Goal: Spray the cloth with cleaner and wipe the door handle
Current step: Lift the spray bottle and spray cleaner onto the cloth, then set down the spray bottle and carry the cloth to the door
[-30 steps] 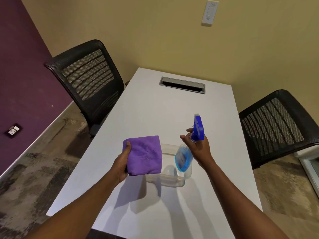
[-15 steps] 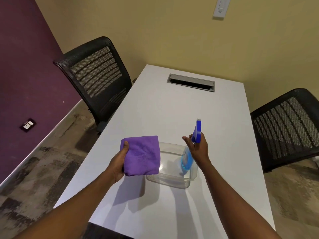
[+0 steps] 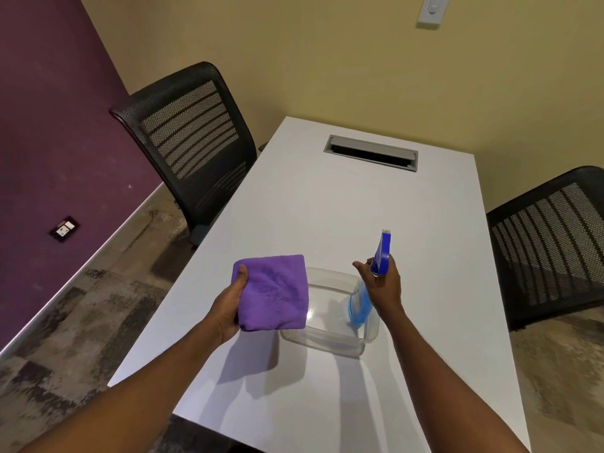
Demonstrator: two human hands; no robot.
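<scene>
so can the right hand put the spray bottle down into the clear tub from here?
Probably yes: the right hand holds the spray bottle right over the clear tub, which looks open-topped and empty.

A white counter [image 3: 343, 217] with a grey cable slot [image 3: 371, 153] meets a yellow wall [image 3: 327, 60] bearing a light switch [image 3: 432, 9]. Black mesh chairs [image 3: 192, 138] flank it. Purple wall [image 3: 49, 125] left, mottled carpet [image 3: 81, 322] below.

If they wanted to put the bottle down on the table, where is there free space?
Plenty. The white table is bare between the clear tub and the slot at the far end, along the right edge by the right chair, and near its front edge. The tight spot is the middle, where the cloth and spray bottle hover over the tub.
</scene>
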